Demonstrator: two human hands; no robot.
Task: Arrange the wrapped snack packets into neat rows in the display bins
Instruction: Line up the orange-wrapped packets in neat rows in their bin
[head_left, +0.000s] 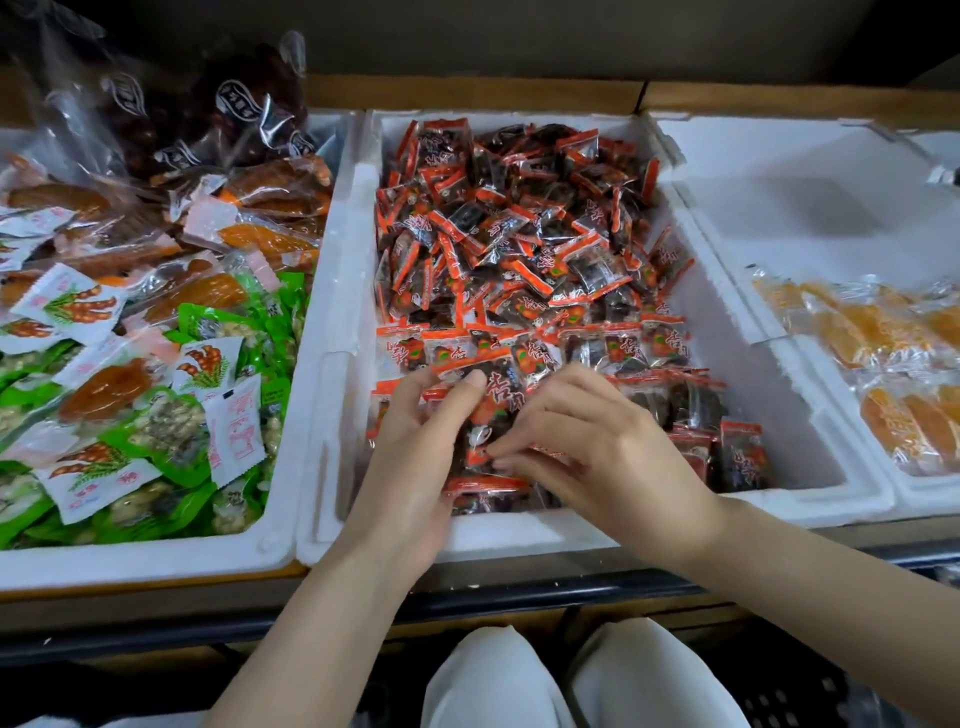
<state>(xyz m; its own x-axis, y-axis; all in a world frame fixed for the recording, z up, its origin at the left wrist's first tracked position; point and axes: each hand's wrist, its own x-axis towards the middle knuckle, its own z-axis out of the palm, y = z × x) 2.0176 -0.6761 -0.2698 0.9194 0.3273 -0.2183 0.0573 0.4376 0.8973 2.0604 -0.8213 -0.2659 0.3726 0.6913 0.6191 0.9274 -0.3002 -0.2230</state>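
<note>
The middle white foam bin (337, 395) holds many small red-and-dark wrapped snack packets (519, 228), loose in a heap at the back and set in rows (660, 345) towards the front. My left hand (415, 447) holds a stack of these packets (491, 400) at the bin's front, thumb on top. My right hand (587, 441) pinches the same stack from the right with curled fingers. More packets (743, 454) stand on edge to the right of my hands.
The left foam bin (156, 556) is full of green, white and orange snack packs. On the right a foam bin (810, 218) holds orange dried-fruit packets (883, 332) at its near end. A dark shelf edge and pale trouser knees lie below.
</note>
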